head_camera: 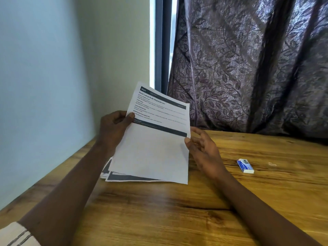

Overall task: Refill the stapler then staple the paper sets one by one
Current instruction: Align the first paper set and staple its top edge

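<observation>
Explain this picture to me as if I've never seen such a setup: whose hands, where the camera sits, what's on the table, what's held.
There is no machine here. A person wears one camera on the head, looking forward and down, so both arms reach in from the bottom. The left hand grips a printed sheet by its left edge, thumb on top, lifting it off the wooden table. The right hand touches the sheet's right edge with fingers loosely spread. More printed papers lie under it on the table. To the right lies a small blue-and-white box, probably staples. No stapler is in view. Behind are a wall, a window and a patterned curtain.
</observation>
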Demonstrator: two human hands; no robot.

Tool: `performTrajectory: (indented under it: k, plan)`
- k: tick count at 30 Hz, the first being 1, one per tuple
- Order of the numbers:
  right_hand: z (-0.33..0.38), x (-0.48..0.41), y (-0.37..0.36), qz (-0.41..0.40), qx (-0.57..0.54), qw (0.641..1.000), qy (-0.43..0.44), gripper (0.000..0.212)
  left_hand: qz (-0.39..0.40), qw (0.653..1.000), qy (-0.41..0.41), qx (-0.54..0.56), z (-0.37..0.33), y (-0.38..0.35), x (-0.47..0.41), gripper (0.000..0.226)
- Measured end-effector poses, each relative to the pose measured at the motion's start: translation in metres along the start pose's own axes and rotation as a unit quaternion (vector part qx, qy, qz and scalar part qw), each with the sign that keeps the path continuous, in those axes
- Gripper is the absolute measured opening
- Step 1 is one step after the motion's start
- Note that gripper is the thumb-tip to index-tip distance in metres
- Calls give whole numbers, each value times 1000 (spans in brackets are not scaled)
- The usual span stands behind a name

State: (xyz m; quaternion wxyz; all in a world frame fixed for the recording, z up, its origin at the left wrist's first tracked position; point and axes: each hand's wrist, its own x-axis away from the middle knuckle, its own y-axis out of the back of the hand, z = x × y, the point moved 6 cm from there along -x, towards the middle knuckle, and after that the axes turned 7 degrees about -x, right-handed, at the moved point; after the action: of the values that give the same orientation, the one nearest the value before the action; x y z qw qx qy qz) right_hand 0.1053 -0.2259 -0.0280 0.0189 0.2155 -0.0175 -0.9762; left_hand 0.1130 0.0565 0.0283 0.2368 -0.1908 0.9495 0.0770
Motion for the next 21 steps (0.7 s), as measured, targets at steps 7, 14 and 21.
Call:
performTrajectory:
  k: [7,14,21]
  plan:
    - [4,-4,9,-20,-148,989,12,40,25,997,-20,68,-2,-10,5,7]
    - [15,-4,26,-76,-76,994,24,48,68,993,-100,11,-4,-15,2,48]
    - [35,1,43,-146,104,977,117,27,85,963,-200,-161,-17,-26,14,45]
